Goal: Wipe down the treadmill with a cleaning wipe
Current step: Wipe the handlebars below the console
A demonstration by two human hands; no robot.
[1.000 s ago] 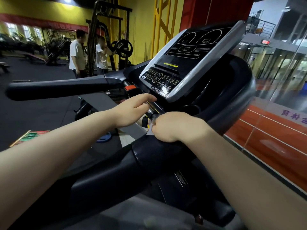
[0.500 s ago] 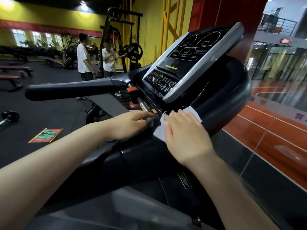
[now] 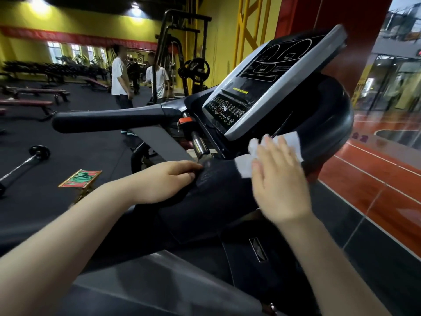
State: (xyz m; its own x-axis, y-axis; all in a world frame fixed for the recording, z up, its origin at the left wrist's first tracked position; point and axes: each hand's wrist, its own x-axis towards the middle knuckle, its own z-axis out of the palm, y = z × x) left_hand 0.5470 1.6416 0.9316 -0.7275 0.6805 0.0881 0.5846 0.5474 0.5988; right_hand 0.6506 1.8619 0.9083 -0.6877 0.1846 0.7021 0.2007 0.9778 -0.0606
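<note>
Right hand [image 3: 279, 179], fingers straight, presses one white wipe [image 3: 247, 164] flat on the treadmill [image 3: 323, 124] below its one console [image 3: 262, 87]. Left hand [image 3: 166, 181] rests on the handlebar [image 3: 211, 176], fingers loosely curled. Two people [image 3: 119, 76] stand behind.

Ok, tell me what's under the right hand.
A crumpled white cleaning wipe lies under the flat right hand, against the black treadmill frame. The wipe's middle is covered.
</note>
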